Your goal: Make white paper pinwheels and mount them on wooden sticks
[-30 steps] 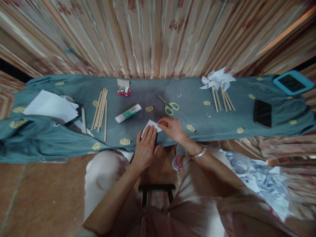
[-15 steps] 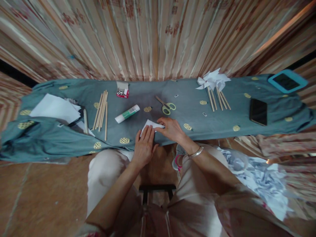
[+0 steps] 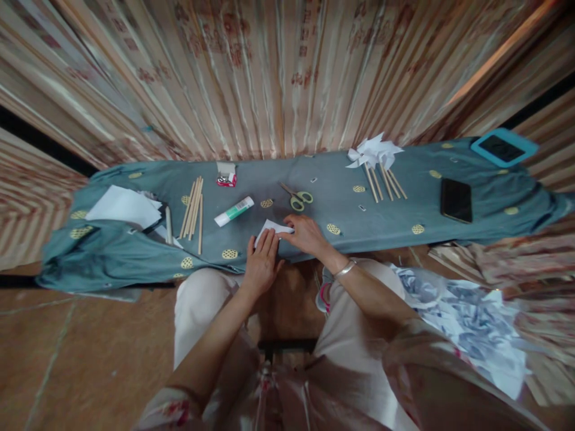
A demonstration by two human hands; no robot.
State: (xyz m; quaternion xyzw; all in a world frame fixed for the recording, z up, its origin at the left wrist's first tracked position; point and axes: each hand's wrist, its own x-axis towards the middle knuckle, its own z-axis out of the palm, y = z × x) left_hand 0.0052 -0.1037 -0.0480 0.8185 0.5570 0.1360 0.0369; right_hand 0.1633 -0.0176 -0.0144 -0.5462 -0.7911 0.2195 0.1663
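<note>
A small folded piece of white paper (image 3: 271, 226) lies near the front edge of the cloth-covered table (image 3: 327, 173). My left hand (image 3: 263, 263) rests flat over its lower left part, fingers stretched out. The right corner is pinched between the thumb and fingers of my right hand (image 3: 308, 234); part of the paper is hidden beneath both hands. Just beyond lie scissors (image 3: 303, 196) with pale green handles. To the left is a white and green glue stick (image 3: 234, 211).
Wooden sticks (image 3: 194, 209), a small open red box (image 3: 226, 178) and a stack of white paper (image 3: 123, 206) are on the left. Paper pinwheels on sticks (image 3: 376, 151), a black phone (image 3: 456, 199) and a blue-framed tablet (image 3: 505, 148) are on the right. Paper scraps (image 3: 476, 329) lie below.
The camera view has shifted and turned slightly. Both hands stay on the folded paper in nearly the same pose, with no clear change to the paper.
</note>
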